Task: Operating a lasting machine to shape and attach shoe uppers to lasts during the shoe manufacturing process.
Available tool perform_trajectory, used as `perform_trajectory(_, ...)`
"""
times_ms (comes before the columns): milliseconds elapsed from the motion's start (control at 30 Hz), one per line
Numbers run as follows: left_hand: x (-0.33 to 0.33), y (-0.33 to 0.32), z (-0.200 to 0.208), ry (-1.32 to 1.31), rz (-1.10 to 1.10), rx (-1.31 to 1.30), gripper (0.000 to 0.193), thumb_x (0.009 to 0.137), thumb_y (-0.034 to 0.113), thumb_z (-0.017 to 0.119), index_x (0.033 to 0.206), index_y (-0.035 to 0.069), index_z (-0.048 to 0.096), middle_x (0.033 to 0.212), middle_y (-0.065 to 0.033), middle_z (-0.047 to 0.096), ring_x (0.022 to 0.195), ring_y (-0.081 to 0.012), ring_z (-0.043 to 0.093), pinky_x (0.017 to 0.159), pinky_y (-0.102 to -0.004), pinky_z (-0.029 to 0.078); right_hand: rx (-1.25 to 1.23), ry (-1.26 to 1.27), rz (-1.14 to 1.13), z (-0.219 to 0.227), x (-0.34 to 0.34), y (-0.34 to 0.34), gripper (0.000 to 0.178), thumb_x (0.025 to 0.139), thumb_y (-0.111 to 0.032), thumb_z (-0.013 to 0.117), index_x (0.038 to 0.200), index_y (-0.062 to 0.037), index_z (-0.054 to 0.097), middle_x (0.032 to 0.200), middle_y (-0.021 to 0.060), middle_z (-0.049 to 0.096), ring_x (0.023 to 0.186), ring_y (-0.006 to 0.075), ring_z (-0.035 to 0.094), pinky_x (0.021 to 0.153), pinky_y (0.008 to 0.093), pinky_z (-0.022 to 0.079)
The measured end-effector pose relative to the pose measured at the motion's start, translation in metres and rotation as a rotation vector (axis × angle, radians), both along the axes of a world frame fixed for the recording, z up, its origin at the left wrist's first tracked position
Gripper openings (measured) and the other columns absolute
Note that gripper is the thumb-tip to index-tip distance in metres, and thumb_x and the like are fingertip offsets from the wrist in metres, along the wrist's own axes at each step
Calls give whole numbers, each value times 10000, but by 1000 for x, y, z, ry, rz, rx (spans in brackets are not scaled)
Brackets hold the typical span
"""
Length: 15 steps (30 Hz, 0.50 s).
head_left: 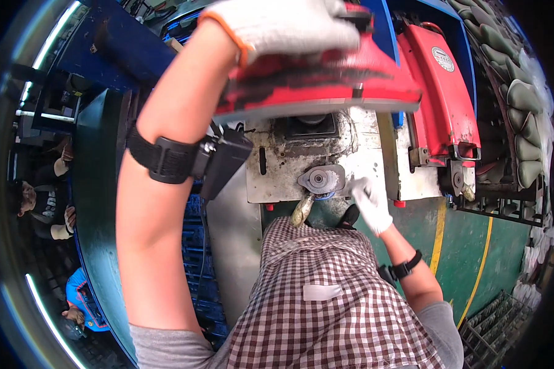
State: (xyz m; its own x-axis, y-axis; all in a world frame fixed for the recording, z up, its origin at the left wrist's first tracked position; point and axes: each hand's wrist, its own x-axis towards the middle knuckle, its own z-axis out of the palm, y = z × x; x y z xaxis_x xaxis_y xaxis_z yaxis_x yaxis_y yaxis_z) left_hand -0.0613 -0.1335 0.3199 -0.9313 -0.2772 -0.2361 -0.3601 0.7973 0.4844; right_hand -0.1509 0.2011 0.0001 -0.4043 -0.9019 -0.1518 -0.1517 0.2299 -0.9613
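Note:
At the top, my left hand [283,27], in a white glove with an orange cuff, lies curled over the raised red machine cover [326,80], by its black handle [360,19]. Motion blurs both the cover and the glove. My right hand [370,206], also gloved in white, hovers just right of a grey round metal clamp [318,179] at the front of the worn metal machine bed [264,178]. Its fingers are smeared, and I see nothing in them. A lever with a wrapped grip [302,210] sticks out from the clamp toward me. Under the cover, a dark square fixture [311,127] is partly hidden.
A second machine with a lowered red cover [440,92] stands on the right. Beyond it, a rack holds several grey-green curved pieces [523,123]. Blue crates [194,264] lie beside my left arm. Two people [43,203] are at the far left. Yellow lines [438,237] cross the green floor.

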Motion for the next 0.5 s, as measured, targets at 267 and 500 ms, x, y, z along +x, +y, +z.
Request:
perform_trajectory(267,17,47,-166,57,-119,44,401,960,431,611,992,42,704,801,-185,732,739,-355,726,727,-491,571,516,-621,584,-3,21,-16,612,1036,-300,692,1551,-37,490,1337,64,651,1155,154,619,988,313,516)
perform_trajectory(500,31,92,-226,-91,54,-59,431,955,470,594,1038,74,741,944,-198,767,911,-386,754,829,-535,593,316,-1321,536,-30,72,-51,610,1070,-358,626,1573,-70,437,1502,128,574,1369,277,567,1098,452,498)
